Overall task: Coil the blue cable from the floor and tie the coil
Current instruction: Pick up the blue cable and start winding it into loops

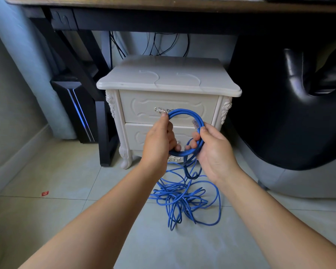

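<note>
Your left hand (159, 141) grips the left side of a small coil (184, 113) of blue network cable (182, 200), fingers (164, 118) curled round it. Your right hand (214, 152) pinches the right side, just below the clear plug (195, 124). The rest lies tangled on the tiled floor (66, 220), before a white nightstand (169, 80).

White bedside cabinet (169, 82), dark desk (124, 8), black chair (291, 105), computer tower (76, 109)

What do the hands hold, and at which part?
Both grip the coil: left hand on its left side, right hand on its right side.
</note>
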`<move>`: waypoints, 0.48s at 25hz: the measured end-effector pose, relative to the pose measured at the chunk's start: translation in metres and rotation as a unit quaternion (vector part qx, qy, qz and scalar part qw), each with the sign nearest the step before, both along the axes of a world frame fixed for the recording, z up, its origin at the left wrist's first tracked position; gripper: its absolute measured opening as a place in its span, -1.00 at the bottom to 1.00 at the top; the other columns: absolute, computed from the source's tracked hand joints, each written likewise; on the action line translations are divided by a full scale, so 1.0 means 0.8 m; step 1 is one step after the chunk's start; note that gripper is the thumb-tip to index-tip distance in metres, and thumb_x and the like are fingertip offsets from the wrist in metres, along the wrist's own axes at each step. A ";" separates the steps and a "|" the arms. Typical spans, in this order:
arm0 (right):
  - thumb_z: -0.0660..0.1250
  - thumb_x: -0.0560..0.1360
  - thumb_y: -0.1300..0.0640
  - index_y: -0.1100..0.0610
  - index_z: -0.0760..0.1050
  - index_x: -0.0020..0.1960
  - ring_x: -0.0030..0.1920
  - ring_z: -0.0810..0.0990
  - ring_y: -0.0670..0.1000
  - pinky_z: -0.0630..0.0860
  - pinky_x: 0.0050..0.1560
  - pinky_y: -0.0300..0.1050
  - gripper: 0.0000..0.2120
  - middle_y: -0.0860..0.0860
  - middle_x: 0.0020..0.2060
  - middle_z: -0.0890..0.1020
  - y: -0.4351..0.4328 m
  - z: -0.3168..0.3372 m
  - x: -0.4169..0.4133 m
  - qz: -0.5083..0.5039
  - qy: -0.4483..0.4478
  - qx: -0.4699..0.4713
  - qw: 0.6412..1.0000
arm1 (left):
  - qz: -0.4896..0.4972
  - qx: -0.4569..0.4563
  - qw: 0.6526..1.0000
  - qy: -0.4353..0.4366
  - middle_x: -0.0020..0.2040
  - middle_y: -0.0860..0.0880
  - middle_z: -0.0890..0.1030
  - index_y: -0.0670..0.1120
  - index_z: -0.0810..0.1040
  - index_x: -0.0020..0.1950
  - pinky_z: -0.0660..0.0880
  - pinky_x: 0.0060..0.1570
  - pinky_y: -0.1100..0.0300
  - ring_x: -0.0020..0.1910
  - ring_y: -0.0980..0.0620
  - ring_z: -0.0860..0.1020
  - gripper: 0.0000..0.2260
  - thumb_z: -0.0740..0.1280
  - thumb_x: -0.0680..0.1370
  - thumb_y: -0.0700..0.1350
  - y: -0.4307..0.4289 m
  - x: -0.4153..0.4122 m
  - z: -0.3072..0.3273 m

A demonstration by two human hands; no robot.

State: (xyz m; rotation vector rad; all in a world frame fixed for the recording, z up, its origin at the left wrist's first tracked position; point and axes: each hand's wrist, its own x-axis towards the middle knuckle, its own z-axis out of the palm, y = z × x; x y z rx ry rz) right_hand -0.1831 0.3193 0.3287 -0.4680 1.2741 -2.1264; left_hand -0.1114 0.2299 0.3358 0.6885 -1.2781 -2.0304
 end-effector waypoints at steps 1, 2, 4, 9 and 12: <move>0.03 0.68 0.26 0.15 0.48 -0.02 -0.45 0.30 -0.05 0.42 -0.28 -0.13 -0.74 0.01 -0.37 0.33 -0.001 -0.001 -0.005 -0.003 0.014 0.013 1.000 | -0.031 0.024 0.999 0.007 -0.50 0.04 0.15 -0.06 0.31 -0.29 0.32 -0.45 0.19 -0.55 0.05 0.14 -0.67 0.13 0.64 0.03 -0.001 0.001 0.001; 0.02 0.68 0.27 0.14 0.48 -0.03 -0.45 0.26 -0.05 0.39 -0.31 -0.14 -0.73 0.01 -0.36 0.30 -0.001 -0.002 -0.008 -0.003 0.032 0.032 0.999 | -0.052 0.030 0.998 0.004 -0.50 0.02 0.17 -0.08 0.35 -0.27 0.33 -0.42 0.16 -0.54 0.04 0.14 -0.70 0.13 0.63 -0.01 -0.003 0.003 0.002; 0.02 0.68 0.26 0.12 0.49 -0.02 -0.45 0.25 -0.06 0.36 -0.31 -0.14 -0.72 0.00 -0.36 0.30 0.001 -0.002 -0.015 0.007 0.083 0.077 0.994 | -0.069 -0.003 0.997 -0.027 -0.47 0.00 0.20 -0.12 0.42 -0.17 0.36 -0.39 0.15 -0.54 0.03 0.15 -0.75 0.12 0.63 -0.03 -0.008 0.004 0.003; 0.08 0.67 0.17 -0.11 0.47 0.04 -0.43 0.37 -0.08 0.38 -0.23 -0.08 -0.75 -0.09 -0.35 0.42 0.006 0.000 -0.019 0.023 0.277 0.239 0.930 | -0.064 -0.270 0.952 -0.131 -0.32 0.00 0.38 -0.05 0.48 0.03 0.43 -0.46 0.18 -0.55 0.09 0.32 -0.79 0.25 0.61 0.09 -0.024 0.007 -0.001; 0.09 0.64 0.10 -0.19 0.36 0.31 -0.32 0.41 -0.17 0.38 -0.11 -0.12 -0.69 -0.12 -0.18 0.50 0.008 0.000 -0.021 0.022 0.373 0.293 0.880 | -0.076 -0.459 0.862 -0.200 -0.29 0.07 0.44 -0.03 0.50 0.01 0.52 -0.39 0.13 -0.42 0.11 0.45 -0.75 0.31 0.55 0.15 -0.025 0.009 -0.004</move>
